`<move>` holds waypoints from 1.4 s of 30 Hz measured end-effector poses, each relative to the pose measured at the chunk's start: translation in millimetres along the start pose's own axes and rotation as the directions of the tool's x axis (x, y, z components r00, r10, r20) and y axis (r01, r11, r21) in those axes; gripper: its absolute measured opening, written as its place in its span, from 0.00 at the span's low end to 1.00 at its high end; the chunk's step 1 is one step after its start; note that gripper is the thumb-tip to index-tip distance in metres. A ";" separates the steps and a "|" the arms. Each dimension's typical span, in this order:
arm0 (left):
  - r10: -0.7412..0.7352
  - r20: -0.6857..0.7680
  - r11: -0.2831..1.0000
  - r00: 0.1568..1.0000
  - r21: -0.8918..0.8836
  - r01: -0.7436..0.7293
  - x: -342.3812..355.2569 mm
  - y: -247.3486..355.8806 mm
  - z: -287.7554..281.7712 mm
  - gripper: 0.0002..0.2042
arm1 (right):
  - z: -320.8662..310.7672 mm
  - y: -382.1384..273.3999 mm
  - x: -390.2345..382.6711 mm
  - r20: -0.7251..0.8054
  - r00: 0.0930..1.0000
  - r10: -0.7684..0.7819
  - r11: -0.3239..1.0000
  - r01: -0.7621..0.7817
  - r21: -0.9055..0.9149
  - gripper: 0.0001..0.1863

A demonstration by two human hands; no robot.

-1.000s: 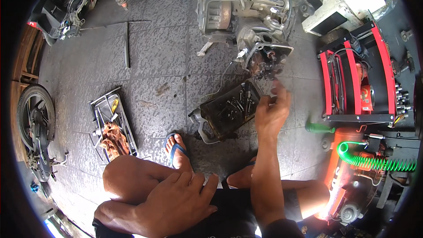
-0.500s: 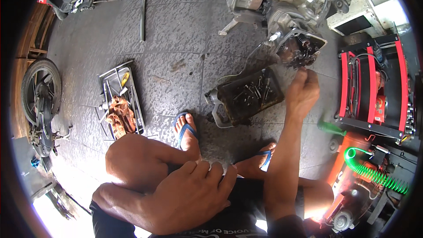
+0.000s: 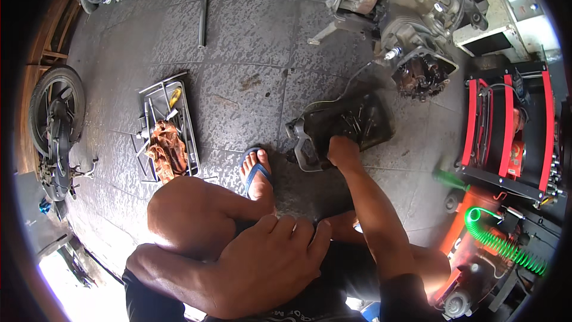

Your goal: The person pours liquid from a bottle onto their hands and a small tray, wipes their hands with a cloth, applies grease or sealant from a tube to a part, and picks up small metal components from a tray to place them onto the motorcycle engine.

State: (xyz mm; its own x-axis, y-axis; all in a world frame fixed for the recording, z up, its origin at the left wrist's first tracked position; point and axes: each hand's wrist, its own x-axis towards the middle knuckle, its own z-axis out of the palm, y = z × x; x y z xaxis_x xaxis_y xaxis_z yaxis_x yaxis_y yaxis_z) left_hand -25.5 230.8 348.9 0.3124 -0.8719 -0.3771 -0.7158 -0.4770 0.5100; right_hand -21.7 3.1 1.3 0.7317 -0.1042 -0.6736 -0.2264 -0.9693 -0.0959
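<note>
Over grey floor (image 3: 238,42), holds nearer right hand (image 3: 344,152) at long side of tray (image 3: 325,120), just short of metal pieces (image 3: 356,121); cannot tell its grip; rests left hand (image 3: 271,262) slack, fingers parted.

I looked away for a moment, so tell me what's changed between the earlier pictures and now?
The right hand has left the open end of the engine, moving leftward and back toward the body, to the near edge of the dark tray; whether it holds anything is hidden. The whole view has shifted too. The left hand stays near the body; tray and brown rag lie as before.
</note>
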 end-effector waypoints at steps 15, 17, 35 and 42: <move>0.030 -0.040 0.999 0.999 -0.010 -0.030 -5.9 -3.4 3.0 0.30 | -99.4 -2.6 -84.1 -0.178 0.981 0.079 -0.183 0.190 0.964 0.11; 0.042 -0.043 0.999 0.998 -0.009 -0.042 -4.8 -0.3 -1.4 0.30 | -115.5 -9.7 -110.0 -0.277 0.956 0.102 -0.315 0.295 0.902 0.09; 0.113 -0.001 0.992 0.994 0.051 -0.113 0.8 3.0 3.7 0.32 | -148.9 -18.2 -107.8 -0.441 0.599 0.668 -0.158 0.694 0.703 0.11; 0.118 -0.006 0.991 0.993 0.063 -0.117 -0.7 1.0 6.6 0.32 | -156.8 -22.8 -103.0 -0.423 0.583 0.694 -0.140 0.685 0.715 0.11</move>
State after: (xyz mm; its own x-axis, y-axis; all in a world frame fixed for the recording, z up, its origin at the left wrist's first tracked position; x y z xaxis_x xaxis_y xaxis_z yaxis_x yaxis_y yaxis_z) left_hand -30.6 231.7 344.6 0.2297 -0.9228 -0.3094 -0.7851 -0.3636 0.5013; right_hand 8.9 1.1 187.7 0.5411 -0.8276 -0.1492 0.0738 0.2234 -0.9719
